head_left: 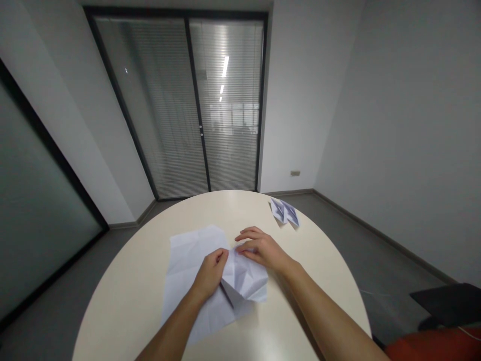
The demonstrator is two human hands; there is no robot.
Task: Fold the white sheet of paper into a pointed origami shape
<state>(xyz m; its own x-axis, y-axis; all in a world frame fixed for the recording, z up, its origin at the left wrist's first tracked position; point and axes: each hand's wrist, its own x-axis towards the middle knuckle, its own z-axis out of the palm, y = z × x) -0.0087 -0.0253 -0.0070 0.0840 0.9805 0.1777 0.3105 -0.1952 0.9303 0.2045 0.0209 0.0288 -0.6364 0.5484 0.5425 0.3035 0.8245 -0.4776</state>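
On round table (124,296): left hand (211,273) pinching creased white paper sheet (250,276); right hand (263,248) on its top edge, fingers slightly apart.

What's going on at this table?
A person's left hand pinches a partly folded, creased white sheet of paper. The right hand is at its upper edge, though whether it grips is unclear. A larger white creased paper sheet lies spread beneath, on the round cream table. Two small white-and-purple paper pieces sit near the far right edge.
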